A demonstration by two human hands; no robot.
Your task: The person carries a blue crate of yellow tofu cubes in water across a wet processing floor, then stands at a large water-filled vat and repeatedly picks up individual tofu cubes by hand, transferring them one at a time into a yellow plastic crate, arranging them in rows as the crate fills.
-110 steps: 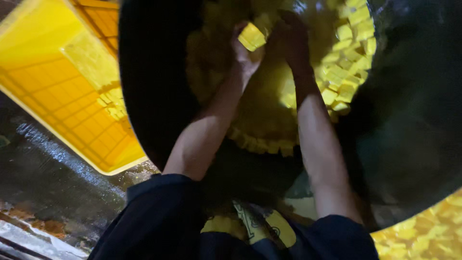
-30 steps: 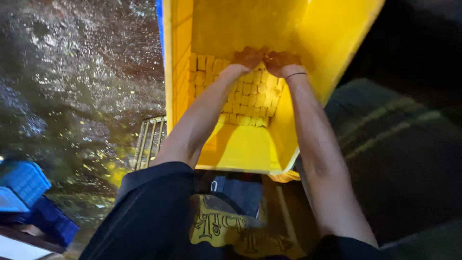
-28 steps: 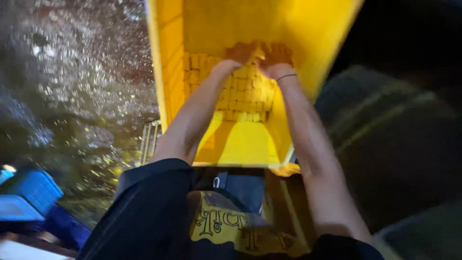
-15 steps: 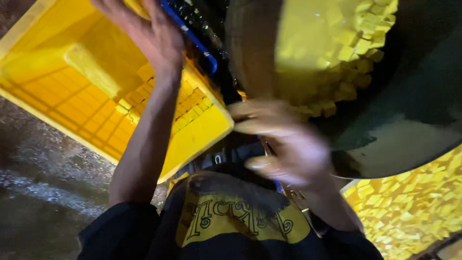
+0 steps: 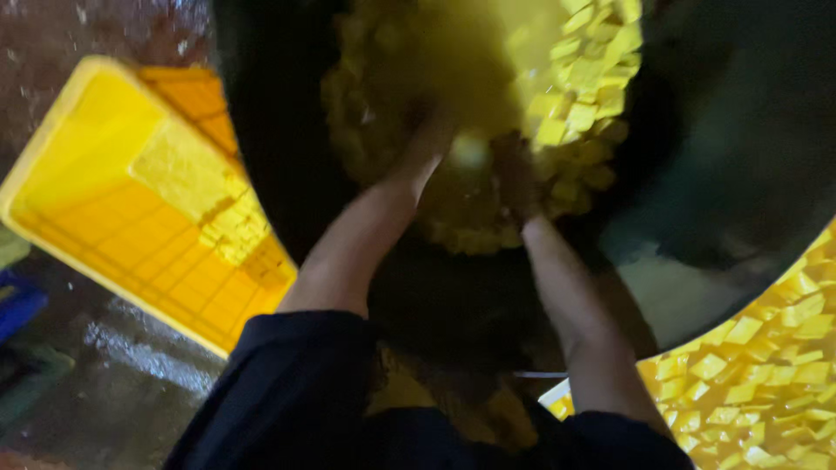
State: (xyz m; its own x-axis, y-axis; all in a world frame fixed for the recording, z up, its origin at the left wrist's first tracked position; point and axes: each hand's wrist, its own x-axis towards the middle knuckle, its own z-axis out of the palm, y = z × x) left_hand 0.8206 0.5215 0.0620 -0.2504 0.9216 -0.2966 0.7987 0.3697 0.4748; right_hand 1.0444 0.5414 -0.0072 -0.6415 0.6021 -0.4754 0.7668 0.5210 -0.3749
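Observation:
Both my arms reach forward into a big black basin [image 5: 723, 148] full of yellow liquid and many small yellow cubes [image 5: 579, 96]. My left hand [image 5: 428, 130] is down among the cubes near the middle of the basin. Beside it, my right hand [image 5: 514, 178] is also in the pile. Both hands are blurred and stained yellow, so their fingers and any hold on the cubes cannot be made out.
A yellow plastic crate [image 5: 104, 218] lies on the wet floor [image 5: 131, 383] at the left, with a stack of yellow cubes [image 5: 209, 204] inside. Another container of yellow cubes [image 5: 766, 374] shows at the lower right. A blue crate edge [image 5: 16, 309] is at the far left.
Earlier both hands were in the yellow crate among the stacked cubes. The view then swung right, and now both hands are down in the black basin's cubes.

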